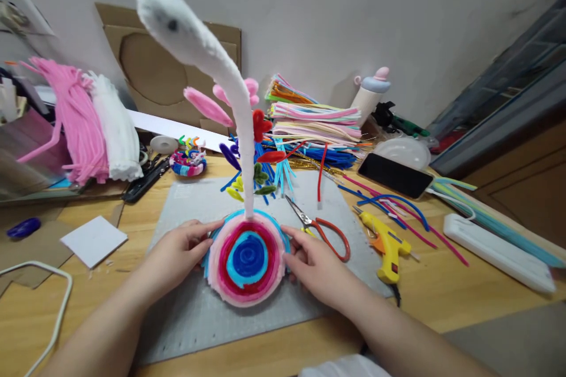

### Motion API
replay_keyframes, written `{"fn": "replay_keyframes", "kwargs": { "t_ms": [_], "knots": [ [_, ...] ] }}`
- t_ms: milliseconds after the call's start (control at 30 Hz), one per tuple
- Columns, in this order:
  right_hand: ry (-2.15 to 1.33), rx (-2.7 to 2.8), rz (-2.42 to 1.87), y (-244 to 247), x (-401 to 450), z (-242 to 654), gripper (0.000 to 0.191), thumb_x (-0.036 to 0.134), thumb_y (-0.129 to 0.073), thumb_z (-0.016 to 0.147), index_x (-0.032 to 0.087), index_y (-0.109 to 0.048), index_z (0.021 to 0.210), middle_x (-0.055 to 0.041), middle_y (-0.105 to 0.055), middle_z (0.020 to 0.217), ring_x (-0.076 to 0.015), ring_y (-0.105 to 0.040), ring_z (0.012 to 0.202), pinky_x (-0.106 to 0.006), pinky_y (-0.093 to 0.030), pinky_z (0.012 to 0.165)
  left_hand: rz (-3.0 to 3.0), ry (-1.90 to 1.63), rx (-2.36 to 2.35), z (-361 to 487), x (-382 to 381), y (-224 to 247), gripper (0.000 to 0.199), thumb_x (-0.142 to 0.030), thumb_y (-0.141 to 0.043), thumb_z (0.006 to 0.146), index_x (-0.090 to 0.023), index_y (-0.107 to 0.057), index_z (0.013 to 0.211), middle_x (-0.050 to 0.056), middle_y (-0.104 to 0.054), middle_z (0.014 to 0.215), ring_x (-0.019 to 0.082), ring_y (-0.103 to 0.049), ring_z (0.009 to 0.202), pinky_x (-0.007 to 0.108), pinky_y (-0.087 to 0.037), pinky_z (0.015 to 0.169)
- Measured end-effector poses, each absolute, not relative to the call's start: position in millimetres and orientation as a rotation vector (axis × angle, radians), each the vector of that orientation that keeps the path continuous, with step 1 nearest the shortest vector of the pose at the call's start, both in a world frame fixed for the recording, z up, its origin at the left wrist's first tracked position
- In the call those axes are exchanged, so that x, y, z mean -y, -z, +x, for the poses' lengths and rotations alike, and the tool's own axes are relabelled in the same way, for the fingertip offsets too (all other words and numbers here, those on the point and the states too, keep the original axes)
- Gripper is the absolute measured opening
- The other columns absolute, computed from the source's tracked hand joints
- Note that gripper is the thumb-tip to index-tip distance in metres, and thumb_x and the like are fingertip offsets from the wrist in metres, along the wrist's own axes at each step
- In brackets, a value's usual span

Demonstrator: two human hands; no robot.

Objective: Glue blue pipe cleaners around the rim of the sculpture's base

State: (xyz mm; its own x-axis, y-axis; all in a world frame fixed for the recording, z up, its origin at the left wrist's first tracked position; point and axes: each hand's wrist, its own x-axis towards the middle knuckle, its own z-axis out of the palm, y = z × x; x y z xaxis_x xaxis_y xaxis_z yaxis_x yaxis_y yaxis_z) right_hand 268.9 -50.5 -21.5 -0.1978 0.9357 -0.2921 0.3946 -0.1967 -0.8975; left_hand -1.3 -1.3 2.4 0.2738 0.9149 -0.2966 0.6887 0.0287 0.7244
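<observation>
A fuzzy pipe-cleaner craft stands in the middle, its round base [216,271] ringed in pink, red and blue. From the base's back edge a white stem [243,129] rises and bends left into a thick rounded tip with a dark spot. Pink, red, purple, yellow and green loops [207,107] show behind the stem. My left hand [188,244] grips the base's left rim between thumb and fingers. At the opposite rim my right hand [312,259] has the same kind of hold. Some fingertips are hidden behind the rim.
Scissors [338,241] with orange handles lie on the grey cutting mat [186,324], near a yellow glue gun [387,244]. Pipe-cleaner bundles [313,121], a phone [395,175] and a white power strip [497,253] are farther out. Cardboard [212,65] leans on the wall.
</observation>
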Motion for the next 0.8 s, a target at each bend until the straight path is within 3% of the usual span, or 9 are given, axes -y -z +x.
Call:
{"fn": "replay_keyframes", "kwargs": {
  "t_ms": [267, 367, 567, 800],
  "knots": [
    [-1.611, 1.477, -1.617, 11.8, 56.5, 267.1, 0.072, 0.016, -0.054, 0.084, 0.028, -0.027, 0.15, 0.006, -0.054, 0.072, -0.0083, -0.055, 0.045, -0.017, -0.036, 0.038, 1.701, -0.382, -1.466, -0.5, 1.7, -4.8, 0.054, -0.051, -0.049, 0.082, -0.026, -0.061, 0.129, 0.002, -0.056, 0.083, 0.013, -0.052, 0.055, 0.026, -0.044, 0.052],
    [-1.524, 1.585, -1.603, 12.3, 56.9, 269.6, 0.072, 0.009, -0.051, 0.083, 0.029, -0.031, 0.149, 0.0071, -0.05, 0.068, -0.0079, -0.051, 0.045, -0.017, -0.036, 0.04, 1.74, -0.398, -1.466, -1.9, 1.7, -4.0, 0.051, -0.05, -0.051, 0.082, -0.027, -0.063, 0.126, 0.002, -0.058, 0.083, 0.015, -0.055, 0.061, 0.025, -0.044, 0.056],
    [-1.17, 1.795, -1.532, 21.9, 55.9, 277.5, 0.048, 0.007, -0.051, 0.079, 0.023, -0.062, 0.123, 0.0019, -0.054, 0.076, -0.0121, -0.054, 0.061, -0.022, -0.043, 0.055, 1.658, -0.417, -1.476, -0.9, 1.9, -4.1, 0.052, -0.051, -0.054, 0.08, -0.026, -0.064, 0.124, 0.002, -0.059, 0.084, 0.014, -0.054, 0.059, 0.025, -0.044, 0.055],
    [-1.13, 1.868, -1.556, 17.2, 57.3, 279.6, 0.027, 0.009, -0.049, 0.081, 0.021, -0.06, 0.103, 0.0017, -0.054, 0.076, -0.0136, -0.052, 0.065, -0.024, -0.04, 0.058, 1.546, -0.408, -1.491, 0.1, 5.0, -4.1, 0.058, -0.051, -0.053, 0.077, -0.022, -0.063, 0.126, 0.004, -0.063, 0.088, 0.015, -0.056, 0.06, 0.026, -0.048, 0.053]
  ]
}}
